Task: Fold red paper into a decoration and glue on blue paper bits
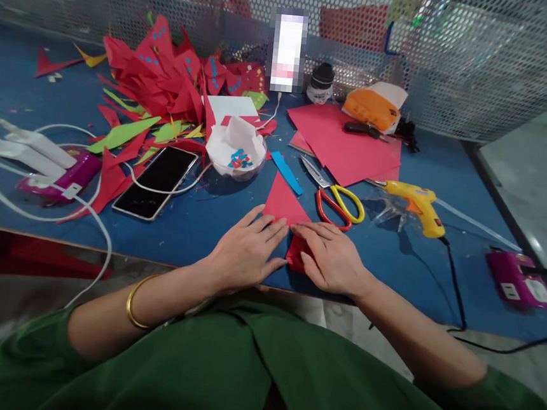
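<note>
A red paper piece (286, 200) with a pointed top lies near the table's front edge, and part of it is folded over on the right. My left hand (249, 247) rests flat on its left side, fingers stretched out. On the folded part lies my right hand (331, 256), palm down with the fingers extended and slightly bent. The fingertips of both hands come close together at the paper's middle. Just beyond the paper are a blue strip (286, 173) and scissors (334, 197) with red and yellow handles.
A bowl (236, 157) with small paper bits and a black phone (155, 182) stand left. Red sheets (350, 145) lie behind the scissors. A yellow glue gun (417, 205) is at right, a red paper heap (158, 74) back left. White cables cross the left side.
</note>
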Motion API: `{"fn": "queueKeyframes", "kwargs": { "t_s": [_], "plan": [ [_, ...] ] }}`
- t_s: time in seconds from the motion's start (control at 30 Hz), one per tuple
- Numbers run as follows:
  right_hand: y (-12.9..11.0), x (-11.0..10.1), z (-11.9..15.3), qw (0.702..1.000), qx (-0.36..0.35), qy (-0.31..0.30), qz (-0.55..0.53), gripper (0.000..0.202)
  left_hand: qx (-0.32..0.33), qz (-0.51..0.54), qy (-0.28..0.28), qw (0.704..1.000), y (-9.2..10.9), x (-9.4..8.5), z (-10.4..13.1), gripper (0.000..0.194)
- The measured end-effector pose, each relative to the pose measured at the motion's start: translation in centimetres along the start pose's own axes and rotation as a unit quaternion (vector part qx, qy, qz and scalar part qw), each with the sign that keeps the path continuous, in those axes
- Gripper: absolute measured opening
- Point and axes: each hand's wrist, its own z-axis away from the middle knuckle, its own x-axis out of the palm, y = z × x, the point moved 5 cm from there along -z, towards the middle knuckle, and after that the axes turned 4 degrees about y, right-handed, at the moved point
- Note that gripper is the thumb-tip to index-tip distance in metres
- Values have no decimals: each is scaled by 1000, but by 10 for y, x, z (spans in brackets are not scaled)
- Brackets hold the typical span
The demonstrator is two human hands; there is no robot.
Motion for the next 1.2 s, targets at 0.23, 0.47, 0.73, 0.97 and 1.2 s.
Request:
{"fn": "queueKeyframes", "kwargs": {
  "t_s": [0.23,0.47,0.73,0.97,1.2],
  "plan": [
    [1,1,0,1000,-6,6,-9,44,-204,48,95,973,-40,-8,-6,36],
    [6,-5,-1,994,55,37,-88,35,-291,56,54,954,-57,-1,-16,43],
    [30,0,-10,950,273,57,-139,31,-290,132,41,947,-46,-3,-22,17],
    [51,6,-35,941,318,16,-112,28,-304,151,49,939,-44,0,-23,15],
    [57,17,-60,946,310,-18,-92,27,-309,174,57,933,-44,2,-27,13]
  ]
}}
